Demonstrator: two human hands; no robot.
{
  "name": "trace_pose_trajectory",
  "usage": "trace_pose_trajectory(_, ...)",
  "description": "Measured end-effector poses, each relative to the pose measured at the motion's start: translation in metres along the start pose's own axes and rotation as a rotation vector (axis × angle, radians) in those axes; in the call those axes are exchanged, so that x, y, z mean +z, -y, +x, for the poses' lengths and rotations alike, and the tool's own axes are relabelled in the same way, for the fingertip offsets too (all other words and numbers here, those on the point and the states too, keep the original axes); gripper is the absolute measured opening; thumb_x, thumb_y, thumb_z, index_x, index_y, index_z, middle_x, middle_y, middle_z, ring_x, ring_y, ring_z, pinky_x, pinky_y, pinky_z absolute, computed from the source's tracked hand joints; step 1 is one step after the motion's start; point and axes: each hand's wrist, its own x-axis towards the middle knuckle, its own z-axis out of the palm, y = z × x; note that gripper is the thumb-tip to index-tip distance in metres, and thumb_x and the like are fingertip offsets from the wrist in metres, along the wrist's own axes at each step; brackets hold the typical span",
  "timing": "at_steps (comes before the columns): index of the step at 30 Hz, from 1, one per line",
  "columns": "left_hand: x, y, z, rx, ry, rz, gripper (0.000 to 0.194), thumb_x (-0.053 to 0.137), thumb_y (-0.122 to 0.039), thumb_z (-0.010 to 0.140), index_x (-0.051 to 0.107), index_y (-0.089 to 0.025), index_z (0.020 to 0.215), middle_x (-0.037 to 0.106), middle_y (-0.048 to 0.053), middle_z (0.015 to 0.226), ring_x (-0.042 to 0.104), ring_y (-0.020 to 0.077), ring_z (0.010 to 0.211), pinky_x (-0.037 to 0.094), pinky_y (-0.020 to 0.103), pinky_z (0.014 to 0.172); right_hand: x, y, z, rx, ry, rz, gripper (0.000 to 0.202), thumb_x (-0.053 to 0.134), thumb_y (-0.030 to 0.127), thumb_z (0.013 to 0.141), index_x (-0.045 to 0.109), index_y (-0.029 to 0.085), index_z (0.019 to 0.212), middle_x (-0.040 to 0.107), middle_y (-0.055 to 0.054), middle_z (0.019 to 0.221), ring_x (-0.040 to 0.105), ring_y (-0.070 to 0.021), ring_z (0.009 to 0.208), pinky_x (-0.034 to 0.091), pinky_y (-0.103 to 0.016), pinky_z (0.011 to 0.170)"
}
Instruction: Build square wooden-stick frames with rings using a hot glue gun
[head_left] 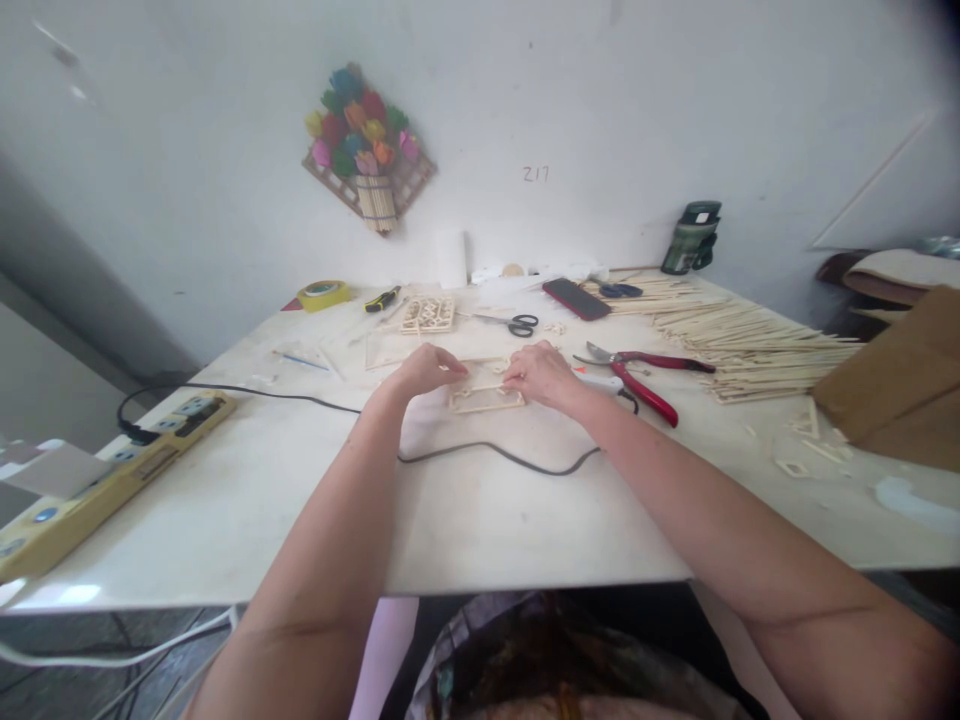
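Near the middle of the table lies a small rectangular frame of pale sticks (pixel 487 406). My left hand (pixel 429 370) is at its upper left, thumb and fingers drawn near each other; whether anything sits between the fingertips is too small to tell. At its upper right my right hand (pixel 541 374) is closed in a pinch, with its fingertips on or just above the frame's corner; what it holds is hidden. Behind the hands another thin stick edge shows. A lattice piece of sticks (pixel 428 314) lies farther back, beside black-handled scissors (pixel 523 325).
Red-handled pruning shears (pixel 645 380) lie right of my right hand. Many loose sticks (pixel 750 340) spread at the right, beside a brown box (pixel 900 385). A black cord (pixel 487 447) crosses before the hands. A power strip (pixel 127 475), yellow tape (pixel 323 294) and phone (pixel 576 298) also lie there.
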Motion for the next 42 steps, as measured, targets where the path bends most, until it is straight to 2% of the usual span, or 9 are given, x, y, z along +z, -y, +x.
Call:
trace_pose_trajectory(14, 0.0006, -0.0005, -0.0001, 0.002, 0.004, 0.019, 0.028, 0.06, -0.037, 0.061, 0.071, -0.019, 0.08, 0.067, 0.003, 0.076, 0.057, 0.0173, 0.074, 0.04, 0.026, 0.067, -0.0041, 0.003, -0.0002, -0.051, 0.029, -0.079, 0.02, 0.051, 0.024, 0.08, 0.07, 0.021, 0.076, 0.067, -0.005, 0.084, 0.053, -0.0182, 0.083, 0.025, -0.031, 0.071)
trace_pose_trajectory(25, -0.0025, -0.0068, -0.0047, -0.025, -0.009, -0.01, 0.029, 0.062, -0.038, 0.06, 0.071, -0.018, 0.078, 0.067, 0.004, 0.072, 0.055, 0.0156, 0.066, 0.039, 0.026, 0.062, -0.0067, 0.0067, -0.0006, -0.061, 0.051, -0.117, 0.021, 0.05, 0.022, 0.079, 0.069, 0.019, 0.071, 0.067, -0.005, 0.082, 0.054, -0.0178, 0.082, 0.026, -0.031, 0.069)
trace_pose_trajectory(36, -0.0034, -0.007, -0.0045, -0.034, 0.02, 0.002, 0.031, 0.06, -0.038, 0.061, 0.071, -0.016, 0.081, 0.067, 0.004, 0.076, 0.056, 0.0168, 0.07, 0.04, 0.026, 0.064, -0.0037, 0.0078, -0.0013, -0.022, 0.046, -0.1, 0.021, 0.049, 0.025, 0.081, 0.069, 0.022, 0.076, 0.067, -0.003, 0.083, 0.055, -0.0162, 0.082, 0.028, -0.029, 0.069)
trace_pose_trajectory(42, 0.0021, -0.0065, -0.0014, -0.016, 0.027, 0.007, 0.028, 0.061, -0.033, 0.059, 0.071, -0.016, 0.079, 0.067, 0.004, 0.076, 0.057, 0.0169, 0.071, 0.041, 0.026, 0.066, -0.0037, 0.0087, -0.0015, -0.011, 0.05, -0.1, 0.021, 0.049, 0.024, 0.08, 0.07, 0.023, 0.077, 0.067, -0.003, 0.083, 0.055, -0.0161, 0.083, 0.03, -0.028, 0.069)
